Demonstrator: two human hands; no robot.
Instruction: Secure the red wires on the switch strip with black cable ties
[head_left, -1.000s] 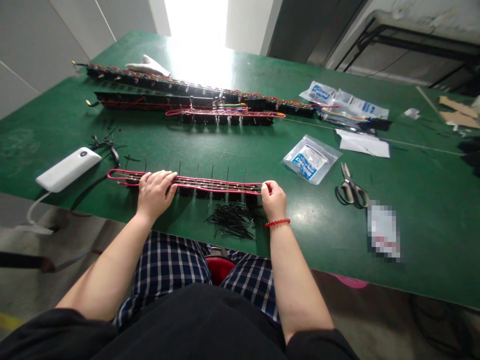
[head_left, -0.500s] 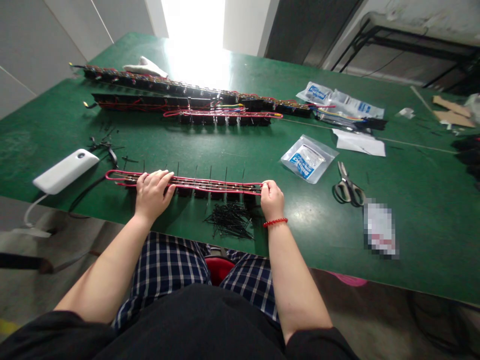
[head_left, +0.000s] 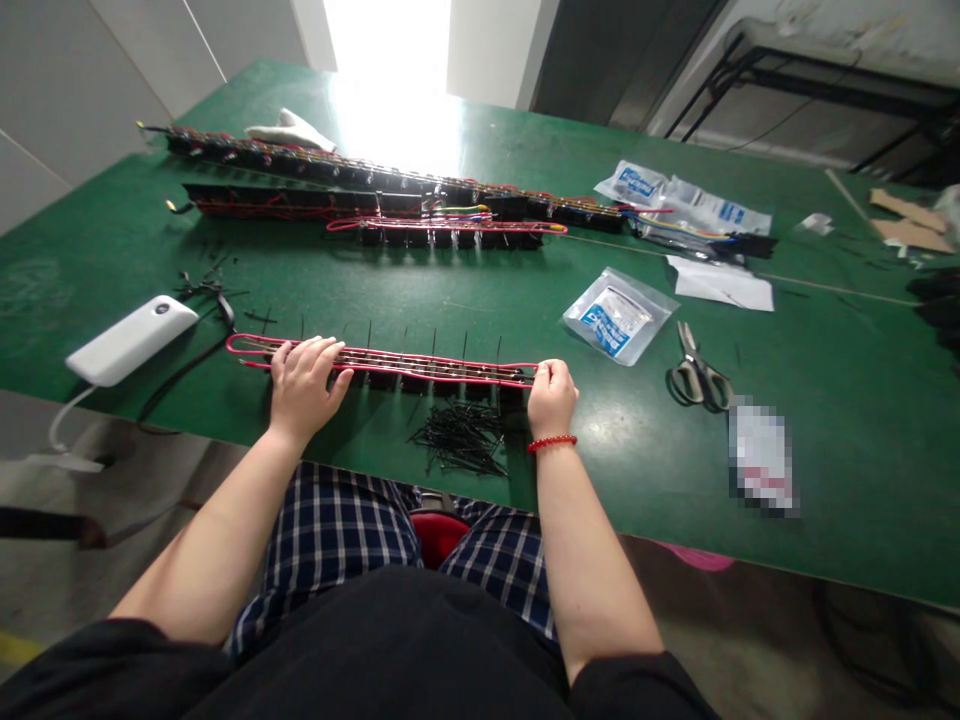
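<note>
Photographer: Slid a little to the person's right since the earlier frames, one wired strip (head_left: 420,365) lies near the front edge of the green table (head_left: 450,290), and the right hand (head_left: 551,400) has gone along with it.

Desk: How do the two hands hold it?

Photographer: The left hand (head_left: 304,385) lies flat on the strip near its left end, fingers loosely spread. The right hand pinches the red wire loop at the strip's right end between thumb and fingertips; one red bead bracelet (head_left: 551,442) circles that wrist.

Desk: Counts for what lies around?

Photographer: One pile of black cable ties (head_left: 461,440) sits just in front of the strip, between the hands. Thin tie tails stand up along the strip, too fine to count surely. Three more strips lie well behind: a long one (head_left: 375,178), a second (head_left: 285,200) and a shorter third (head_left: 446,232). One white power bank (head_left: 127,338) lies to the left and one pair of scissors (head_left: 697,375) to the right, with three plastic bags (head_left: 619,315) and one sheet of paper (head_left: 724,285) beyond.
</note>
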